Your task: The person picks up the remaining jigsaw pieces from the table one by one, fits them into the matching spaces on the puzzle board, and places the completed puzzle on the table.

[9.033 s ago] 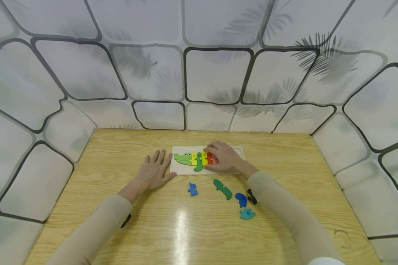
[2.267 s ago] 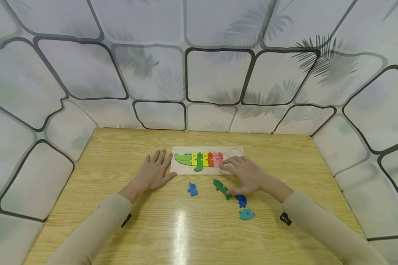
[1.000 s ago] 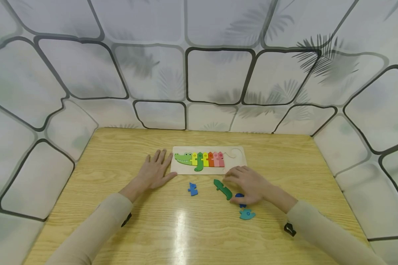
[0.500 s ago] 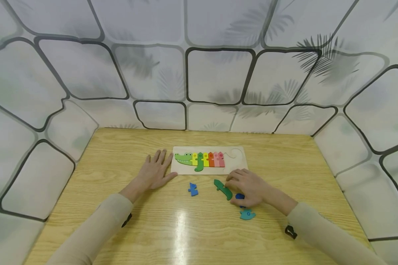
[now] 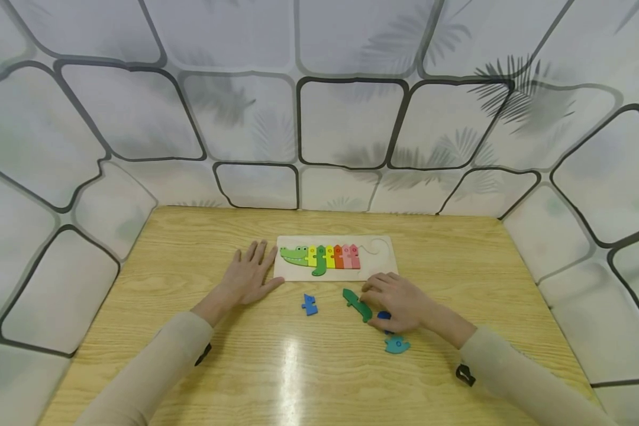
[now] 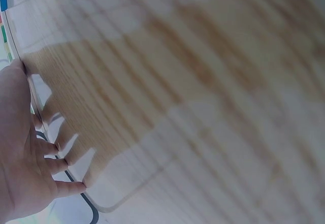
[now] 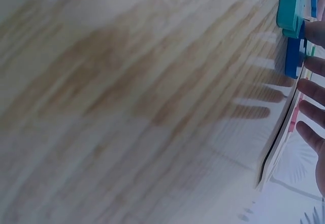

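A pale wooden puzzle board (image 5: 380,269) carries a crocodile with a green head, yellow, green, orange and pink pieces fitted in a row. My left hand (image 5: 243,277) lies flat with fingers spread, fingertips and thumb along the board's left edge. Below the board my right hand (image 5: 399,302) is held low, its index fingertip and thumb tip right at the side of a loose green leg piece (image 5: 355,302). A dark blue piece (image 5: 384,315) is partly covered by the right thumb. In the right wrist view its fingers (image 7: 311,89) are spread beside the board's edge.
A blue jigsaw piece (image 5: 310,305) lies below the board's middle. Nearer me is a teal piece (image 5: 397,345). The wooden table (image 5: 234,367) is bounded by patterned walls (image 5: 330,183) at the back and both sides.
Earlier the right hand was over the board, where more pink pieces now show uncovered. It then drew down to the green leg piece and has barely moved since. The left hand stays put.
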The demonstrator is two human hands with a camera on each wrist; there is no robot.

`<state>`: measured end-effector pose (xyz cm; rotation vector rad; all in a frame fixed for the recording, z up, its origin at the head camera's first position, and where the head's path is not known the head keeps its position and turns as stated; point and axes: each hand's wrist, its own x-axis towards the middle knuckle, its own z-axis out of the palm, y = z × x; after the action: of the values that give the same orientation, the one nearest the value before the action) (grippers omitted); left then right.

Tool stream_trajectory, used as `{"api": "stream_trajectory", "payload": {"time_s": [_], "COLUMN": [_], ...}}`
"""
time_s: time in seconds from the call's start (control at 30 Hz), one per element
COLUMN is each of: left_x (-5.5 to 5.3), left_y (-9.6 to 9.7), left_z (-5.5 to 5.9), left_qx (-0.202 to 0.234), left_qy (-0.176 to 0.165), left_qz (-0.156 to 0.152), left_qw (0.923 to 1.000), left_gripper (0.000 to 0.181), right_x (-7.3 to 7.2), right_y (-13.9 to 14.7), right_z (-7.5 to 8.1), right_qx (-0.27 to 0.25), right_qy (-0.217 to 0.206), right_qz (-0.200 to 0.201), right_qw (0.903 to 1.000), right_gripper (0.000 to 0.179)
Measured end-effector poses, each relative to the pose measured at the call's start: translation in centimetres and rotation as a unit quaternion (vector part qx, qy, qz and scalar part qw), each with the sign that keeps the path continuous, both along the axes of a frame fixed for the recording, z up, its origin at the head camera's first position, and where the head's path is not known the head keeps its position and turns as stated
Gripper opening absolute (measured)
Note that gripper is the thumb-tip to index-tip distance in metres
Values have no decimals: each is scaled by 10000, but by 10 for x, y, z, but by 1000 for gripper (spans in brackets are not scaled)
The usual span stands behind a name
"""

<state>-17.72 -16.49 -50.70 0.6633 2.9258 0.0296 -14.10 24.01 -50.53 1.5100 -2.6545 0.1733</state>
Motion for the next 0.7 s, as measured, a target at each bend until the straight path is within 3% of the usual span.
{"api": "stream_trajectory", "payload": {"time_s": [0.3, 0.53, 0.7], "left_x": [1, 0, 0], "left_y": [0, 0, 0], "left_z": [0, 0, 0], "left_qx": [51, 30, 47], "left_qy": [67, 34, 32], "left_qz": [-11, -15, -5], "left_qw": [10000, 10000, 10000], "left_gripper": [87, 87, 88], "right_x": [7, 15, 22], "right_y": [-3, -9, -13], "right_z": [-1, -2, -1], "right_qx": [82, 35, -25], "right_qy": [54, 455, 435], "right_qz": [-204, -419, -631], "right_qw": [9997, 9981, 9971], "right_gripper": [40, 43, 43]}}
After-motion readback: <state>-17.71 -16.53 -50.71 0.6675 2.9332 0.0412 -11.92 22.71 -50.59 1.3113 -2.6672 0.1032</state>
